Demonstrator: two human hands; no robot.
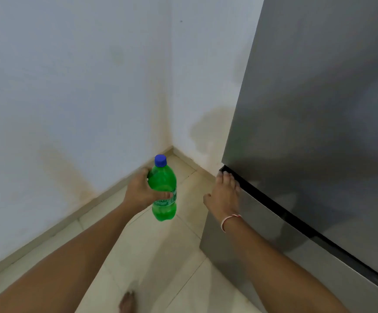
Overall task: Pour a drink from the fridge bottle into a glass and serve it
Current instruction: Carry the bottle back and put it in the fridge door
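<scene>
Down at my feet, one bare foot [127,301] stands on pale floor tiles [160,256], and both my arms reach forward from there. My left hand [141,192] is wrapped round the green bottle [164,190], thumb across the label and fingers curled behind it, holding it upright in the air with its blue cap [160,160] still on. It hangs clear of the floor, left of the fridge [319,109] and not touching it.

My right hand [225,193], a red and white thread [229,220] on its wrist, lies flat with the fingers straight, fingertips at the dark seam [274,199] between the upper and lower doors. It grips nothing; it only presses. The doors look closed, or very nearly so, though I cannot tell whether the seal has fully seated.

So the step in hand, as I judge it, is finishing with the fridge. To do it well I should push with an even flat palm near that door edge until it seats, and keep the bottle level and steady meanwhile, since a shaken fizzy drink may foam when opened. No glass shows here, so I must turn away from the stained white wall [70,86] in the corner [172,146] beyond to find one.
</scene>
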